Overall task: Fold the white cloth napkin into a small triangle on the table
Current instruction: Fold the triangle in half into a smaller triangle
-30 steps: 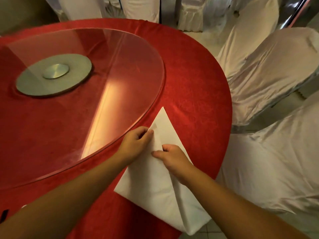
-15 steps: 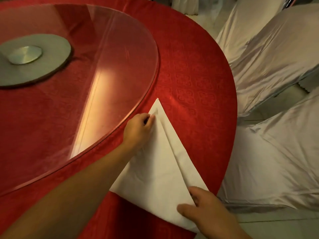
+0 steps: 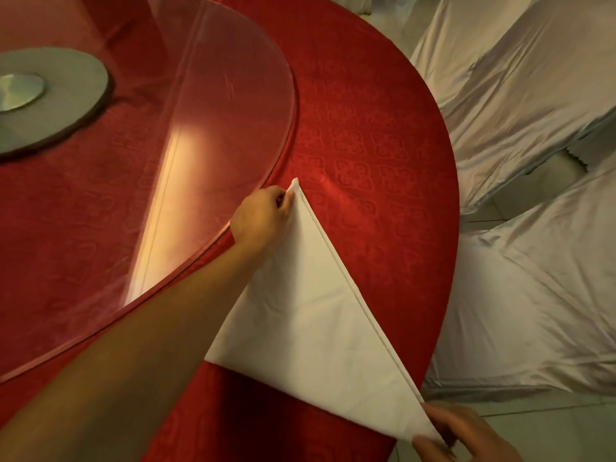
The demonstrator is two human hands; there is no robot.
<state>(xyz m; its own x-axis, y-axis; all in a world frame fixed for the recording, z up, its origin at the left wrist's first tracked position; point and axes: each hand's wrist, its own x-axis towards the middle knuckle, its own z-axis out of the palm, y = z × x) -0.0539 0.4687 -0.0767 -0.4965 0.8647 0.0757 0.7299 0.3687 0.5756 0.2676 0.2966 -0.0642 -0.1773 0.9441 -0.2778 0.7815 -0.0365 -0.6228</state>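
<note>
Nearest to the camera, the right hand point(image 3: 463, 435) pinches the near corner of the napkin point(image 3: 310, 315) between thumb and fingers, just past the table edge. The napkin lies flat on the red tablecloth point(image 3: 366, 145) as one large triangle, with its long hemmed edge running up to the far tip. There the left hand point(image 3: 263, 218) has its fingers closed on the cloth and holds the tip down, right beside the rim of the glass turntable point(image 3: 200, 95).

In my judgement the first fold is done and the edges look well matched, but the triangle is not small yet; one or more folds are left. Room is narrow: the turntable limits the left side and the table edge is close on the right, where the near corner already hangs over. Beyond stand covered chairs point(image 3: 520, 95), well apart.
</note>
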